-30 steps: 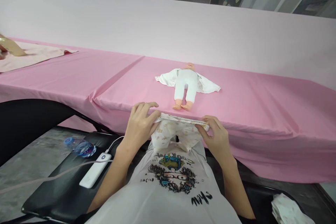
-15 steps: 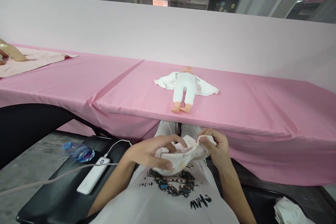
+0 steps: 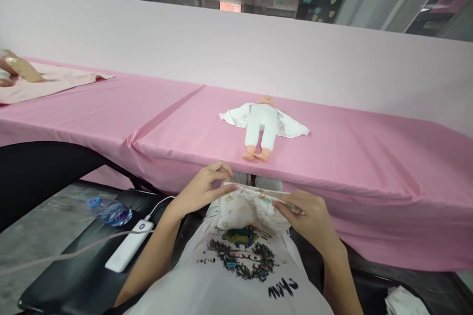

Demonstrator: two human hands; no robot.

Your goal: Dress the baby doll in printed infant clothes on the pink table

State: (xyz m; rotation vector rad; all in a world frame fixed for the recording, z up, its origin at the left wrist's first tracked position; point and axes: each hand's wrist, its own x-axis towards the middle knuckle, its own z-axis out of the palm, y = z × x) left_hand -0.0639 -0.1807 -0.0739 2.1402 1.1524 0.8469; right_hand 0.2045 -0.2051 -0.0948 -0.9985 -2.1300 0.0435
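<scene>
A small printed baby garment hangs in front of my chest, below the table's edge. My left hand pinches its upper left edge and my right hand pinches its upper right edge, so the fabric is stretched between them. A baby doll in white clothes lies on its back on the pink tablecloth, feet towards me, just beyond my hands. Its white jacket is spread open on both sides.
A black chair at my left carries a white power bank with a cable and a water bottle. At the far left another person's hand rests on a pale pink cloth. White fabric lies at the lower right.
The garment, bunched low in my lap half a second ago, has been lifted and stretched flat between my two hands again. The doll has not moved.
</scene>
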